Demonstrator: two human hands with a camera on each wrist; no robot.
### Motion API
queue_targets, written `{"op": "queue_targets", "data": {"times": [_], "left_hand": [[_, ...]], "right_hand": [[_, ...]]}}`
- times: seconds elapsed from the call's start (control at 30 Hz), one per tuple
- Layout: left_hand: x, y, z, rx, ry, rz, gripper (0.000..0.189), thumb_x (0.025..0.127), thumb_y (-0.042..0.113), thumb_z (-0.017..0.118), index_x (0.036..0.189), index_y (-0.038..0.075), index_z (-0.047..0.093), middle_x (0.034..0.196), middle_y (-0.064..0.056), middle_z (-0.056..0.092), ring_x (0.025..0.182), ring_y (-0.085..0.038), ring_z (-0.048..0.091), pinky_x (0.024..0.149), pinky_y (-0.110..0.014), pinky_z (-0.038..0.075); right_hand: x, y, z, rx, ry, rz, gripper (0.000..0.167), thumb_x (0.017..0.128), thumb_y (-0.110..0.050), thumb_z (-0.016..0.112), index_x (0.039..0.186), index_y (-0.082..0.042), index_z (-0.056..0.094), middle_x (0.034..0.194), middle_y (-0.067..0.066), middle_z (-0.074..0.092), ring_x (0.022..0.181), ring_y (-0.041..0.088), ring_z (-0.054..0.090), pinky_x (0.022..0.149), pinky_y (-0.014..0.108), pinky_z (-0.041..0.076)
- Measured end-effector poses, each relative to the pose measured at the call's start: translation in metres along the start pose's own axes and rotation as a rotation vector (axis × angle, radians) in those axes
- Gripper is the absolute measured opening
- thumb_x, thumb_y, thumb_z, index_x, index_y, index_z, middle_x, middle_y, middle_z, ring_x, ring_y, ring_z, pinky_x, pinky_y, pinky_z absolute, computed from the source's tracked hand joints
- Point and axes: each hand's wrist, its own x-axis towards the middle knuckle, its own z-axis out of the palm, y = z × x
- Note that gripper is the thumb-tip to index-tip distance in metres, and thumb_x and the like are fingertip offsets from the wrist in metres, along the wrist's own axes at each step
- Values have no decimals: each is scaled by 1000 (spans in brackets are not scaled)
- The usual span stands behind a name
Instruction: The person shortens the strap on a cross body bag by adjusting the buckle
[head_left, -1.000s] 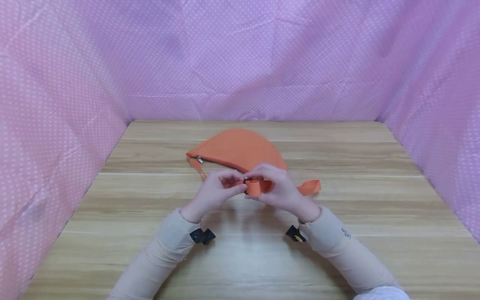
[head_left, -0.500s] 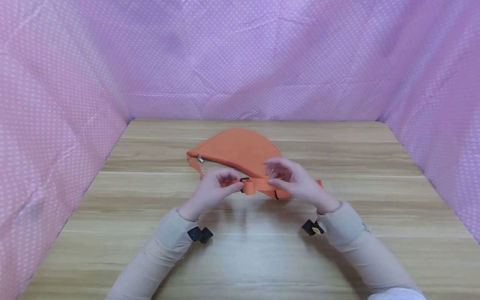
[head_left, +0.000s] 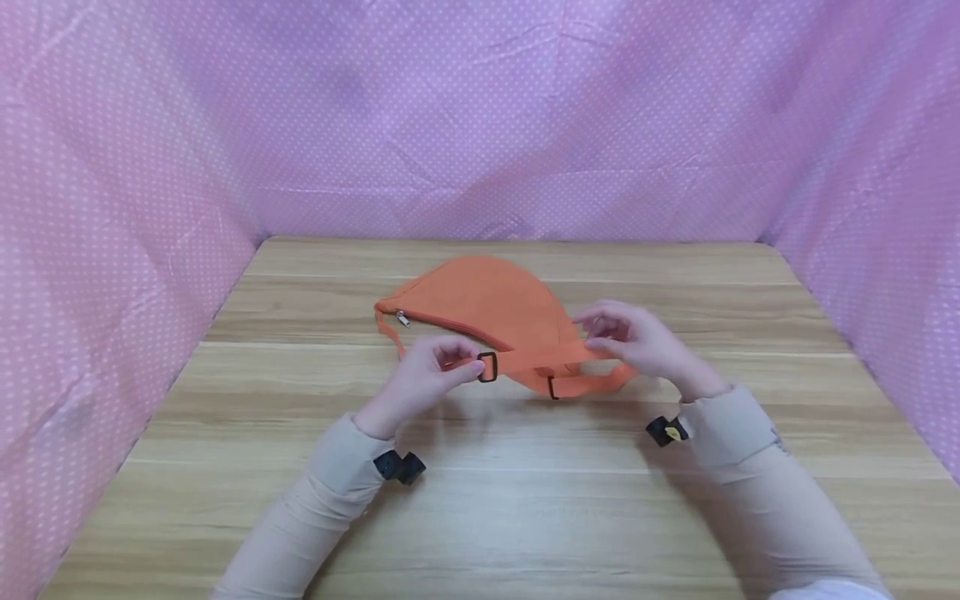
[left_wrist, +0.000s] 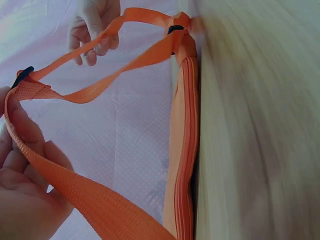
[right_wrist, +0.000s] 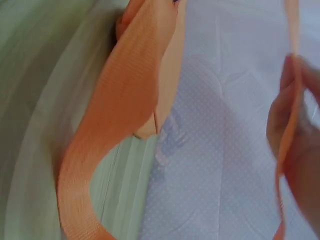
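An orange crescent-shaped waist bag (head_left: pixel 480 292) lies on the table with its zipper side toward me and a metal zip pull (head_left: pixel 403 318) at the left end. My left hand (head_left: pixel 420 383) pinches the orange strap beside its black slider buckle (head_left: pixel 496 367), raised in front of the bag. To the right, my right hand (head_left: pixel 637 340) holds the same strap (head_left: pixel 543 358) between thumb and fingers, so this stretch runs nearly straight between the hands. A second black ring (head_left: pixel 551 387) joins the lower strap to the bag's right end. In the left wrist view, the strap (left_wrist: pixel 90 200) also loops below my left hand.
The wood-grain table (head_left: pixel 480 517) extends around the bag on every side. Pink dotted cloth (head_left: pixel 480 125) hangs behind the table and along both sides. A small black device (head_left: pixel 400 467) sits at my left cuff, another (head_left: pixel 666 431) at the right.
My right hand has moved from beside the left hand out to the right along the strap. The small strap loop at the buckle has been drawn flat; the left hand stays nearly in place.
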Motion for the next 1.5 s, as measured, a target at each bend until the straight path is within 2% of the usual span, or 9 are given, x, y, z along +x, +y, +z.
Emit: {"op": "queue_targets", "data": {"times": [0.1, 0.17, 0.3, 0.4, 0.53, 0.83, 1.0, 1.2, 1.5], "left_hand": [[3, -1, 3, 5, -6, -11, 10, 87, 14, 68, 92, 5, 68, 82, 4, 64, 75, -13, 56, 69, -25, 46], [5, -1, 6, -5, 0, -15, 11, 87, 15, 68, 92, 6, 67, 81, 5, 64, 74, -13, 55, 68, -25, 45], [6, 0, 13, -46, 18, -16, 12, 87, 13, 68, 93, 3, 67, 78, 7, 63, 72, -11, 56, 65, -23, 45], [6, 2, 16, -76, 18, -2, 12, 87, 10, 68, 94, 1, 67, 79, 6, 64, 71, -11, 57, 65, -22, 45], [6, 5, 20, -97, 11, 5, 13, 87, 8, 67, 95, -1, 66, 80, 5, 64, 72, -11, 56, 66, -21, 46], [3, 2, 23, -99, -49, 36, 13, 89, 8, 64, 97, -2, 66, 86, -1, 66, 76, -9, 58, 70, -22, 48], [0, -5, 16, 0, -84, 49, 17, 92, 13, 61, 103, 1, 66, 91, -5, 66, 78, -11, 56, 71, -24, 46], [-4, -4, 9, 97, -72, 11, 16, 93, 19, 62, 103, 9, 67, 91, -2, 65, 79, -17, 53, 72, -30, 45], [-3, 1, 17, 21, -5, 44, 16, 92, 20, 62, 98, 6, 68, 81, 1, 60, 74, -16, 51, 68, -26, 42]], "right_hand": [[0, -2, 4, 14, 22, 24, 35, 82, 5, 68, 116, 5, 60, 108, 21, 61, 96, 4, 59, 82, 23, 52], [0, -7, 12, 15, 39, -3, 40, 80, 3, 71, 118, 4, 59, 115, 20, 60, 105, 5, 56, 91, 21, 47], [1, -23, 35, -18, 88, -210, 47, 73, 3, 77, 117, 2, 60, 117, 16, 61, 112, 8, 53, 97, 16, 40], [6, -31, 53, -31, 124, -389, 52, 67, 4, 81, 114, 3, 60, 112, 14, 62, 110, 15, 53, 94, 19, 42], [10, -34, 70, -17, 129, -469, 55, 65, -1, 84, 114, 1, 60, 111, 10, 62, 109, 19, 53, 93, 23, 43], [7, -32, 84, 0, 160, -457, 44, 67, -3, 83, 108, -4, 65, 101, 7, 65, 96, 15, 57, 81, 23, 45], [5, -33, 80, 27, 180, -436, 43, 66, 2, 83, 105, 0, 66, 98, 8, 66, 93, 14, 57, 82, 25, 46], [1, -33, 71, 110, 189, -355, 41, 68, 7, 79, 106, 1, 66, 100, 10, 65, 95, 11, 58, 88, 22, 45], [1, -36, 66, 215, 173, -325, 37, 71, 10, 76, 106, 4, 64, 101, 6, 63, 93, 13, 56, 88, 23, 46]]}}
